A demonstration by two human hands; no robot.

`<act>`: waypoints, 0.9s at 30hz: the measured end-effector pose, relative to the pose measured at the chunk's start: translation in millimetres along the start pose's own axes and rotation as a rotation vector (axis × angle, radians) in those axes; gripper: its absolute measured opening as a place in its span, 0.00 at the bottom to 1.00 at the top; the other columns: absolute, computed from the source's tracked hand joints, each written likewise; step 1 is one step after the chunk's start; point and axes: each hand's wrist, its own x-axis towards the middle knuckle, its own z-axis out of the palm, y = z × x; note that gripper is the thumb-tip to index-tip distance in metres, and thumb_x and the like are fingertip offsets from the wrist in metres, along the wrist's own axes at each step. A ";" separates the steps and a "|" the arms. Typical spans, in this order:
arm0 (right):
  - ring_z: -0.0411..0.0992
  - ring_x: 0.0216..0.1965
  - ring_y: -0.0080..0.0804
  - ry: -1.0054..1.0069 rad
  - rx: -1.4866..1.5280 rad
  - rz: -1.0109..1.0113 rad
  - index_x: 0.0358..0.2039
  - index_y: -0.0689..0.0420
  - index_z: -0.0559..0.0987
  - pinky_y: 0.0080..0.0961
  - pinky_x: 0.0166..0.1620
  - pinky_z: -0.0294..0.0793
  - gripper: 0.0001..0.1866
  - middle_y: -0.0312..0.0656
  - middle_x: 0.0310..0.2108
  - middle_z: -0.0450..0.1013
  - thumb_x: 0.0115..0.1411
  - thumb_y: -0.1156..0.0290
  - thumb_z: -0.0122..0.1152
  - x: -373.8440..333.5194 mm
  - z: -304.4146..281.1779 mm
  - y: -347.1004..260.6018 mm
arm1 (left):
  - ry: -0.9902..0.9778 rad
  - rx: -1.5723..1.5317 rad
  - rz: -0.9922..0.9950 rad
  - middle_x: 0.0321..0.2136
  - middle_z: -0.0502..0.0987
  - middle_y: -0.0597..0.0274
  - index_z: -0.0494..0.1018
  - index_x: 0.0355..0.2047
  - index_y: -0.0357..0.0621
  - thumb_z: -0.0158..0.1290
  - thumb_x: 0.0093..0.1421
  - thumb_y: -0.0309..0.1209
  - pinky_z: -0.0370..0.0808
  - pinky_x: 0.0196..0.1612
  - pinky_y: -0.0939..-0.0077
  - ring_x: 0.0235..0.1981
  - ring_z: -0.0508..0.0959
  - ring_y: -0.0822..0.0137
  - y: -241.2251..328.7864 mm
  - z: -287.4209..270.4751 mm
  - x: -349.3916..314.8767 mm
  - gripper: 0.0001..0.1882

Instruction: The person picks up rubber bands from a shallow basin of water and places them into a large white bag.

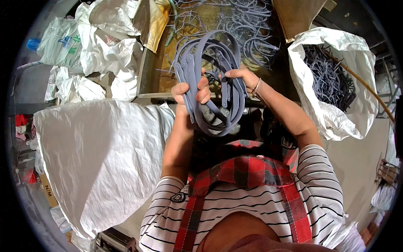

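Both my hands hold a bundle of looped grey-purple flat straps [194,73] above the near edge of a tray. My left hand [191,91] wraps its fingers round several straps on the left side of the bundle. On the right side, my right hand [244,79] grips the straps with the thumb on top; its other fingers are mostly hidden. The straps' ends hang inside the loops. Beyond the bundle, thin strips [247,19] of the same colour lie tangled in the metal-edged tray [163,95], on its wet-looking, yellowish bottom.
At the right stands an open white sack [296,69] filled with short dark strips [329,80]; a long thin stick [363,77] leans across it. A large white sack [96,164] lies at the left. Behind it are crumpled white sacks [111,54] and a clear plastic bag [61,42].
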 end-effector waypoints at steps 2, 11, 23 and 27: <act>0.73 0.32 0.31 0.054 0.082 -0.033 0.39 0.66 0.72 0.27 0.34 0.75 0.16 0.45 0.32 0.73 0.48 0.74 0.57 -11.0 23.4 -9.6 | 0.020 -0.035 0.034 0.29 0.68 0.55 0.56 0.55 0.36 0.51 0.48 0.35 0.59 0.20 0.73 0.18 0.66 0.68 0.8 -3.0 -5.1 0.34; 0.72 0.21 0.33 0.336 -0.248 -0.090 0.23 0.68 0.75 0.27 0.27 0.73 0.07 0.44 0.21 0.72 0.38 0.82 0.57 -3.2 12.0 -24.4 | 0.493 0.272 0.139 0.34 0.71 0.52 0.58 0.52 0.31 0.50 0.50 0.34 0.69 0.29 0.69 0.24 0.71 0.66 11.8 -7.2 -11.5 0.31; 0.72 0.33 0.48 0.779 -1.082 -0.318 0.31 0.64 0.74 0.31 0.39 0.70 0.19 0.54 0.29 0.74 0.35 0.72 0.62 11.9 -9.8 -28.7 | 0.912 0.895 0.067 0.35 0.73 0.56 0.59 0.51 0.41 0.52 0.54 0.31 0.76 0.36 0.73 0.34 0.76 0.66 4.1 -7.9 -7.6 0.25; 0.72 0.31 0.37 0.820 -1.187 -0.314 0.34 0.64 0.74 0.26 0.38 0.69 0.21 0.48 0.28 0.74 0.35 0.74 0.62 18.5 -9.7 -29.1 | 0.969 0.938 0.053 0.38 0.70 0.61 0.53 0.55 0.43 0.52 0.53 0.27 0.75 0.32 0.76 0.34 0.75 0.68 0.9 -9.2 -6.7 0.30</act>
